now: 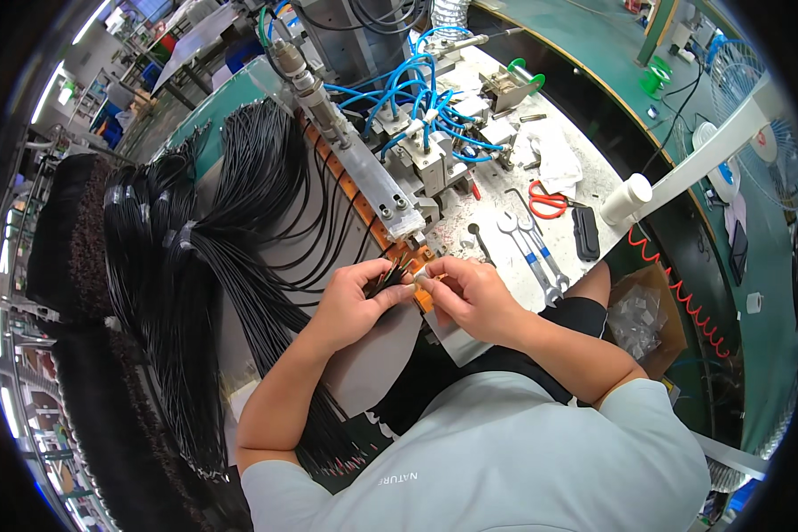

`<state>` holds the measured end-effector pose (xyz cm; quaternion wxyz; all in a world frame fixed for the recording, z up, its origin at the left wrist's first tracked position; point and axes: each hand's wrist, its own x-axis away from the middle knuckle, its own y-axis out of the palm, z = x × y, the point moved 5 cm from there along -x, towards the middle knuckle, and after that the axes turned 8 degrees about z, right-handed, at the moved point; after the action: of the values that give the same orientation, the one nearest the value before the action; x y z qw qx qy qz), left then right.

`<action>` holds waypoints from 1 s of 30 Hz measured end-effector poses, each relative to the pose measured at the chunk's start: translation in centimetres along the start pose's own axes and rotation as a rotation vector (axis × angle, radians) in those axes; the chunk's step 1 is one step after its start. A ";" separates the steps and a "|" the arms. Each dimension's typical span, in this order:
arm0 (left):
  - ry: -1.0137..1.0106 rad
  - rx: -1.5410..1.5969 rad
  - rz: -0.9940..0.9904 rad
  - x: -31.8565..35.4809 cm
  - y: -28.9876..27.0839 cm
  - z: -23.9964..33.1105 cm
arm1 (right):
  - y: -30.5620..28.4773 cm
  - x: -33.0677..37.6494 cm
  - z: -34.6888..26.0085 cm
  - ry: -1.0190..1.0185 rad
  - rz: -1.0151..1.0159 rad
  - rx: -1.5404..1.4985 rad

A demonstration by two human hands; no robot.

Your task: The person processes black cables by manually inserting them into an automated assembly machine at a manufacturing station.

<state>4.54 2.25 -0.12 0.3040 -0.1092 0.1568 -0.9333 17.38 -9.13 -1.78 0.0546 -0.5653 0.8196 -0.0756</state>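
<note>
My left hand [349, 307] is closed round a small bunch of black cables [387, 281], whose coloured wire ends stick out by the fingertips. Close beside it, my right hand [477, 298] is closed in a pinch, its fingertips almost meeting the left thumb. Something small and whitish shows at the right fingertips, too small to name. Both hands are just in front of an orange metal block [424, 300] at the near end of a machine's metal arm [363, 173]. Several black cables run from the orange rail [350, 191] toward the pile at left.
Thick bundles of black cable [262, 151] cover the left side. Blue air hoses [408, 93] crowd the machine. On the white worktop lie red-handled scissors [548, 200], wrenches [530, 253] and a black case [585, 233]. A white post [628, 199] stands at right, above a cardboard box [663, 310].
</note>
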 end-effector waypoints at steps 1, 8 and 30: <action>0.000 0.001 0.000 0.0 -0.1 0.1 | 0.0 0.0 0.0 0.000 0.000 0.001; -0.136 0.274 -0.053 0.1 -0.2 -0.1 | -0.8 -0.7 -1.3 -0.479 0.088 0.166; 0.481 -0.473 0.149 0.5 0.8 1.2 | -2.5 -3.9 6.3 0.256 0.161 -0.076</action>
<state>4.92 1.01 0.75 0.2918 0.0585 0.4435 -0.8454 22.14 -6.70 -7.53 -0.0661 -0.4851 0.8648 -0.1113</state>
